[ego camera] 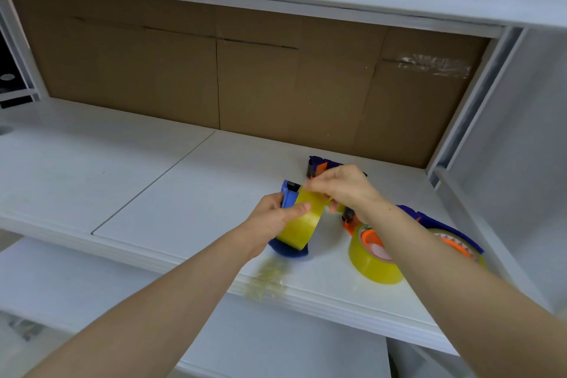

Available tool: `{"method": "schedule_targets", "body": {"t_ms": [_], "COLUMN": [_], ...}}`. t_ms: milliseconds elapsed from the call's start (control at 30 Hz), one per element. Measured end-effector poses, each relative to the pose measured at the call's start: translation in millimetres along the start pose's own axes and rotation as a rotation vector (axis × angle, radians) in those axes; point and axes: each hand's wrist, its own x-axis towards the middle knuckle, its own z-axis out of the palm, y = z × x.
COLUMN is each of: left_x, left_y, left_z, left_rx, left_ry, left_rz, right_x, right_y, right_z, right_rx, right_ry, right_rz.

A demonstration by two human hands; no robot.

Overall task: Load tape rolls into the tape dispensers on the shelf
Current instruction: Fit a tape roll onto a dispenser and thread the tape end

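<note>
The task is looking partly done. At centre frame the left hand [273, 218] is gripping a blue dispenser [287, 196] with a yellow roll [302, 225] already sitting in it, the thumb lying across the roll's outer band. The right hand [343, 190] is pinching what seems to be the tape's free end just above the roll. It is probably being threaded toward the cutter, though the end itself is too blurred to confirm.

At lower right a second roll [374, 259] is lying on the shelf [153, 181] with orange plastic showing in its core; whether it is mounted cannot be told. Further right, a right dispenser [445, 223] is carrying a roll on an orange hub. A rear dispenser [316, 164] is peeking out behind the right hand, its load hidden.

The rolls are showing as glossy, translucent yellow hoops. The dispensers are looking like hard moulded plastic, blue with orange parts. The shelf is reading as smooth white board, and the cardboard [214, 77] behind it as matte, brown and creased. A crumpled scrap [267, 282] of tape is clinging to the shelf's front edge.
</note>
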Motion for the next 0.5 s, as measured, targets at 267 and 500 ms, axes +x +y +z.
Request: {"method": "schedule_targets", "body": {"t_ms": [267,500], "left_x": [-3,-5], "left_y": [-7,-10], "left_z": [6,6], "left_rx": [-0.081,-0.047], "left_ry": [0.067,0.037], "left_rz": [0.034,0.046], "right_x": [-8,-12], "right_y": [13,19], "right_z": [2,17], "right_rx": [0.443,0.461], "right_ry": [0.179,-0.029], "right_rz": [0.198,0.452]}}
